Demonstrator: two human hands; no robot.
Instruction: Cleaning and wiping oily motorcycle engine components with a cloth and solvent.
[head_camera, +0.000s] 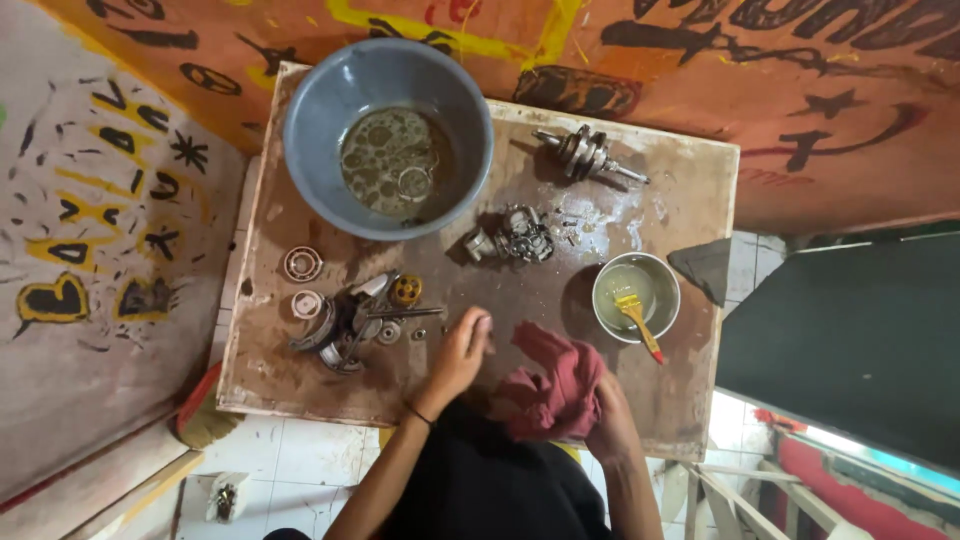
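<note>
My left hand (458, 352) hovers over the stained wooden board (560, 300), its fingertips pinched near a small part that is too small to make out. Just left of it lies a cluster of metal engine parts (352, 320) with a yellow gear (405, 290) and round bearings (303, 264). My right hand (612, 428) grips a crumpled red rag (555, 385) at the near edge of the board.
A grey basin (388, 135) of dirty liquid stands at the back left. A crankshaft (587, 155) lies at the back right, a metal assembly (512, 238) in the middle. A small bowl (636, 296) holds liquid and a yellow brush (636, 316). Painted walls surround the board.
</note>
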